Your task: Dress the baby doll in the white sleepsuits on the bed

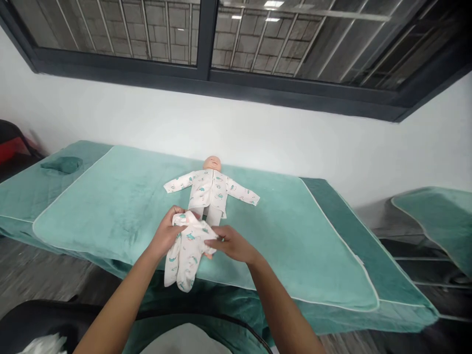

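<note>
Bed point(99, 211), left end: lay toward 10 o'clock of the pants; its plush green cover appeared soft and grippy.
Left hand point(167, 233): stood at 10 o'clock of the pants; fingers clamped on the gathered waist fabric, thumb over the front.
Pants point(190, 246), location: held between both hands over the near edge of the bed, in front of the doll's lower legs; contact with the legs could not be confirmed.
Pants, legs: hung limp toward 7 o'clock, apparently closed at the foot ends.
Pants, handling: judged very light, soft and floppy, neither slippery nor fragile; likely to fold on itself unless kept spread.
Pants, best hold: judged to be the waist edge, one grip per side, so that the opening stayed wide.
Doll point(213, 163): lay face up, head toward 1 o'clock, dressed in a printed jacket point(208, 189) with sleeves spread; head judged firm and smooth.
Right hand point(234, 243): stood at 3 o'clock of the pants; thumb and fingers pinched together on the fabric's right edge.
</note>
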### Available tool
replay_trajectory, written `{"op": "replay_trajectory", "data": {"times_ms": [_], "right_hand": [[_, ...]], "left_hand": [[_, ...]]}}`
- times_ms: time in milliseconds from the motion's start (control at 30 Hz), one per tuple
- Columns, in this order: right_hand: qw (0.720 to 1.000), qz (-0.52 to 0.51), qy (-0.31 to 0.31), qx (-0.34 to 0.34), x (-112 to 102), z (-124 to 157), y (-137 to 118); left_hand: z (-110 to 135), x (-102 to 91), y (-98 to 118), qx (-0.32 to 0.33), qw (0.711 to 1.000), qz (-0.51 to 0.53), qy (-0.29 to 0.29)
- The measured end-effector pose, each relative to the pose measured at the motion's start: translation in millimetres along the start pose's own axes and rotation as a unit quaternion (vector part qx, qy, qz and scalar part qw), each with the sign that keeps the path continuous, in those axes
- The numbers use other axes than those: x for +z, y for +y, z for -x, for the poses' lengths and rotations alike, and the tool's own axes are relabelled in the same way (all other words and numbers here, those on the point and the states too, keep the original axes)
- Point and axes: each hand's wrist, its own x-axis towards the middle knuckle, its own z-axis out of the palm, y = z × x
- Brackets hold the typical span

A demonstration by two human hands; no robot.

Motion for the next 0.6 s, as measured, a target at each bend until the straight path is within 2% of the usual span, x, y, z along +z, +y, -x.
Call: {"op": "replay_trajectory", "data": {"times_ms": [67,133,267,333,400,467,533,600], "right_hand": [[0.997,-0.049,0.057,-0.02,-0.4,-4.4,-2.5],[0.99,-0.087,0.112,-0.028,0.1,-10.7,-3.5],[0.963,-0.196,0.183,-0.013,5.9,-24.4,0.6],[0.943,-0.258,0.212,-0.004,9.8,-28.2,4.1],[0.93,-0.298,0.217,-0.001,13.1,-28.2,7.0],[0.944,-0.291,0.155,-0.003,15.4,-24.3,9.4],[0.974,-0.224,0.021,0.009,16.9,-18.2,12.0],[0.984,-0.145,-0.1,0.035,18.6,-12.7,16.1]], "left_hand": [[-1.2,-0.3,3.0,-0.031,0.999,-0.005,-0.007],[-2.7,-1.0,10.7,-0.042,0.997,-0.043,-0.038],[-3.2,-3.5,27.7,-0.058,0.989,-0.077,-0.117],[-2.8,-4.8,28.6,-0.072,0.982,-0.078,-0.157],[-2.9,-5.4,22.6,-0.074,0.985,-0.06,-0.145],[-4.1,-4.7,12.2,-0.05,0.996,-0.024,-0.067],[-6.0,-2.5,1.1,-0.021,1.0,-0.001,0.008],[-7.4,1.9,-8.4,-0.019,0.999,0.0,0.035]]}}
